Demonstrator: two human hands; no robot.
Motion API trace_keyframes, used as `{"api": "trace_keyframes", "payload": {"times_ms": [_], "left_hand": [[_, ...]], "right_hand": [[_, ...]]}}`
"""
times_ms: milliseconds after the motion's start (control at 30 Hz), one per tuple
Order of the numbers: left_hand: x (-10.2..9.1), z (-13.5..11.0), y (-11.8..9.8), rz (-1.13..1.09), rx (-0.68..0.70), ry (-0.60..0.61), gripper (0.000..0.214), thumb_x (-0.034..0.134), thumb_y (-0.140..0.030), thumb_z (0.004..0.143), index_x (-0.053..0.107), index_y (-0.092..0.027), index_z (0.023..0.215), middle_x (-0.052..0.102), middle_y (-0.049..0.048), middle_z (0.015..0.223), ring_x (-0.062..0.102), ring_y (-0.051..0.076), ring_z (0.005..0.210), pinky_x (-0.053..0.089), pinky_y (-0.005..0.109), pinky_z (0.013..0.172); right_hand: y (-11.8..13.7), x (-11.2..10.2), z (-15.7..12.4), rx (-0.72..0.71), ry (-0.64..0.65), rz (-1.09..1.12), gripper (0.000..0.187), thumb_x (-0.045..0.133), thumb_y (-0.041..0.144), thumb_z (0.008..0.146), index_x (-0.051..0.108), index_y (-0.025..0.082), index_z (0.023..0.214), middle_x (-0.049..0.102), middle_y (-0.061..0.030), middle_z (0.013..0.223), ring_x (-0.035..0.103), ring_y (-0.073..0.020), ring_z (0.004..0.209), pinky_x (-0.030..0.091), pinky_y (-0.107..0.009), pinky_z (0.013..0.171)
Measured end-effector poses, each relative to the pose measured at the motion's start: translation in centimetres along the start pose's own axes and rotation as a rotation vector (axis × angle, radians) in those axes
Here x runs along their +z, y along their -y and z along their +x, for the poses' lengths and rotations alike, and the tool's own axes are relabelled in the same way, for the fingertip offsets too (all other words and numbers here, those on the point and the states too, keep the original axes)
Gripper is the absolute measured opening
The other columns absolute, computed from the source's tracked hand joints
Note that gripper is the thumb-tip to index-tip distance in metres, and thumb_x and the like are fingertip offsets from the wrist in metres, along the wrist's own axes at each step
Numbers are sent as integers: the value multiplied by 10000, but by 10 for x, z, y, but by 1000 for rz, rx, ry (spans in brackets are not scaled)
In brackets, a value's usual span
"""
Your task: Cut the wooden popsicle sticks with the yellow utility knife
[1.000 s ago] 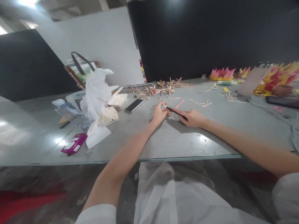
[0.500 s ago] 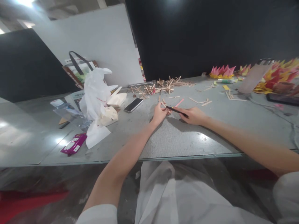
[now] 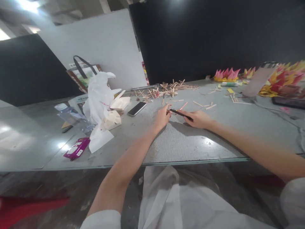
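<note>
At the middle of the grey counter (image 3: 181, 143), the right hand (image 3: 199, 119) clasps a thin black pencil-like stick (image 3: 181, 114), tip by the left hand (image 3: 162, 117) — grip narrow, contents I cannot tell — so bracing the 2 wrists should steady it.

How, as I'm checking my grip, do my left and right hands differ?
The right hand grips a slim dark pencil; the left hand shows no tool; whether it pinches anything is unclear. The left hand's fingers stretch out; the right hand's curl. Both lie low over the grey table near wooden sticks.
</note>
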State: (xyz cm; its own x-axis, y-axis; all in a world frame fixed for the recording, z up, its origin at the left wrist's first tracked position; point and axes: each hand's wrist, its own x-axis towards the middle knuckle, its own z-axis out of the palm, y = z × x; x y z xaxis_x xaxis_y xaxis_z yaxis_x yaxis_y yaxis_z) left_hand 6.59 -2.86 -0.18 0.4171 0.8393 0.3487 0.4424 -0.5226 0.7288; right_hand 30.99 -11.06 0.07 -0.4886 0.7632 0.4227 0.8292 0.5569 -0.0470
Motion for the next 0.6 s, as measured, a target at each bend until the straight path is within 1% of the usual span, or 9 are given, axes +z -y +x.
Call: {"api": "trace_keyframes", "payload": {"times_ms": [133,300,467,600], "left_hand": [[-4,-1,-6,74,7,28,482,541,-78,955,606,-205,1415,739,27,845,704,161,793,511,270,842],[-8,-4,-15,186,-1,51,471,546,-122,990,604,-207,1449,748,51,886,710,190,848,517,308,908],[-9,-5,-17,200,-20,60,474,544,-105,985,623,-209,1441,770,69,911,720,202,876,514,313,927],[-9,-5,-16,194,-29,59,480,554,-108,985,622,-213,1448,771,61,904,719,198,864,513,309,927]], "right_hand": [[-2,2,0,-2,9,6,581,384,340,1080,460,238,1647,822,-64,958,652,-171,618,368,-276,617],[-1,1,0,-9,3,17,568,388,337,1081,487,228,1630,824,-74,939,655,-171,620,365,-278,628],[1,1,0,21,29,1,567,393,359,1079,512,228,1617,819,-82,910,639,-177,604,348,-283,612],[2,1,1,20,28,32,572,386,351,1076,507,229,1621,819,-77,928,636,-173,602,360,-283,627]]}}
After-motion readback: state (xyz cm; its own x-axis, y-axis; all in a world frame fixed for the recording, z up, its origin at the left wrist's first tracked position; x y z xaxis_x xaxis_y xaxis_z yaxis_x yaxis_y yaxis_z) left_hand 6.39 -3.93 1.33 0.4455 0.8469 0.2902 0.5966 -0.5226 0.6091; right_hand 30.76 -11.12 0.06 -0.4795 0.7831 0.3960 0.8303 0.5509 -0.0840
